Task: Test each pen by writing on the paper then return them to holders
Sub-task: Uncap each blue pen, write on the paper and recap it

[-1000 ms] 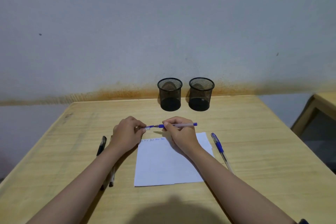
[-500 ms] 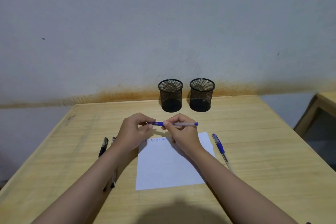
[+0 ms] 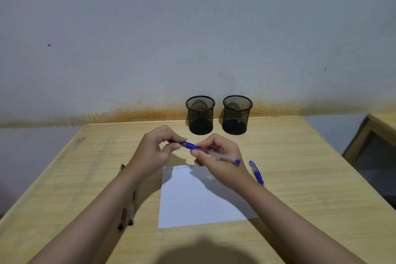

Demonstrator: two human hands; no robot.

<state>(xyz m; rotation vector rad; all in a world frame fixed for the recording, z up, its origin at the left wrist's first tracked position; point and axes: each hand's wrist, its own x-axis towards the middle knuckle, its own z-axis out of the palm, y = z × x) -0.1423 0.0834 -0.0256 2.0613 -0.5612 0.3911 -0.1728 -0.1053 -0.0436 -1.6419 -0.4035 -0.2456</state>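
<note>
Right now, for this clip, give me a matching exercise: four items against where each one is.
Items:
1. blue pen with clear barrel
2. second blue pen
3. black pens
4. mesh holders

Places:
A. far table edge, by the wall
B. lying right of the paper
C. held in both hands above the paper
D. lying left of the paper, partly under the left forearm

Pairs: 1-C, 2-B, 3-D, 4-A

The held pen [image 3: 211, 153] has a clear barrel with a blue cap and blue end plug. A second pen [image 3: 256, 173] beside the white paper [image 3: 199, 201] is blue too. Blue writing [image 3: 179, 168] lines the paper's top edge. Both holders [image 3: 200, 114] are black mesh. The surface [image 3: 300, 167] is pale wood-grain; the wall [image 3: 192, 28] is grey with a rusty orange stain [image 3: 128, 113]. Dark pens [image 3: 126, 214] lie left.
</note>
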